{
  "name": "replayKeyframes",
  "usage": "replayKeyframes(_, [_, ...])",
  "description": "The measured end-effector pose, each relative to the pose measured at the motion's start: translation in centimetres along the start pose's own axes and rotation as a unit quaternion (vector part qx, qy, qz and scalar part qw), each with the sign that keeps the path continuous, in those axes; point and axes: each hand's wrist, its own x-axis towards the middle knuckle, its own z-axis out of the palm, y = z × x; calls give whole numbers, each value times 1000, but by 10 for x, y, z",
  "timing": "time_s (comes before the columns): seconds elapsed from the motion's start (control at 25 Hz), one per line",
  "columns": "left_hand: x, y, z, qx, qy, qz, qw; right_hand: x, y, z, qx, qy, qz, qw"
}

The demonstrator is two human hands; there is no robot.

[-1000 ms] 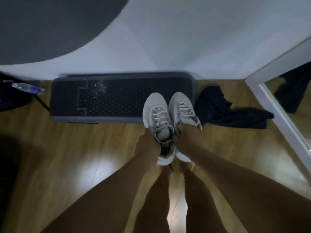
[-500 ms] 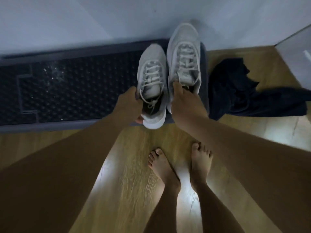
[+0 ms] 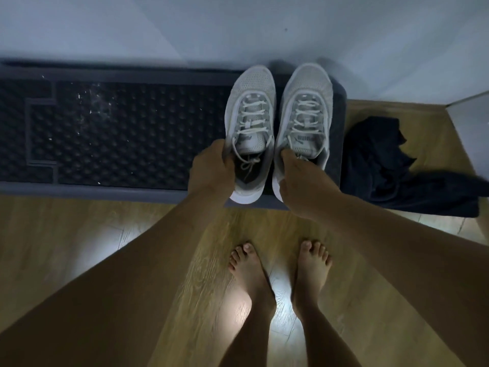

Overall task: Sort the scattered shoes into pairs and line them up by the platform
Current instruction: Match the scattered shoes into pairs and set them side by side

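Note:
Two white lace-up sneakers lie side by side on the right end of the dark studded platform [image 3: 127, 128], toes toward the wall. My left hand [image 3: 210, 170] grips the collar of the left sneaker [image 3: 250, 123] at its heel opening. My right hand [image 3: 299, 186] holds the right sneaker [image 3: 307, 115] at its collar, thumb inside the opening. Both heels hang slightly over the platform's front edge.
A crumpled dark garment [image 3: 391, 165] lies on the wooden floor right of the platform. A white wall runs behind the platform, and a white panel [image 3: 471, 128] stands at the far right. My bare feet [image 3: 280, 276] stand on the floor just before the platform.
Both hands carried the sneakers forward from above the floor onto the platform's right end and levelled them side by side. The view has tilted down and closer.

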Motion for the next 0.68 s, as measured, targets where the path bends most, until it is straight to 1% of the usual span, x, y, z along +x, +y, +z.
replayKeyframes(0.08, [5, -3, 0, -2, -13, -6, 1000, 7, 0, 2, 12, 0, 18, 1000])
replayKeyframes(0.16, [5, -9, -1, -67, -34, -20, 997, 11, 1, 3, 16, -5, 34, 999])
replayKeyframes(0.28, [-2, -19, -3, -158, -73, -65, 983, 11, 2, 5, -11, -14, 16, 1000])
replayKeyframes(0.36, [-13, -26, -2, -163, -51, -85, 982, 11, 1, 4, -59, -19, -14, 998])
replayKeyframes(0.4, [-18, -29, -1, -166, -31, -98, 981, 9, 1, 4, -104, -19, -32, 994])
replayKeyframes(0.44, [-25, -34, 0, -171, -12, -114, 979, 6, 3, 6, -125, -5, -41, 991])
replayKeyframes(0.48, [-34, -39, 2, -171, 1, -126, 977, 2, 7, 6, -97, 14, -37, 994])
replayKeyframes(0.56, [-55, -47, 5, -145, 7, -129, 981, -13, 18, 2, 30, 69, -11, 997])
replayKeyframes(0.64, [-81, -58, 8, -135, 8, -125, 983, -26, 27, -6, 90, 143, -19, 986])
replayKeyframes(0.68, [-95, -61, 11, -154, 20, -144, 977, -34, 30, -12, 105, 172, -24, 979])
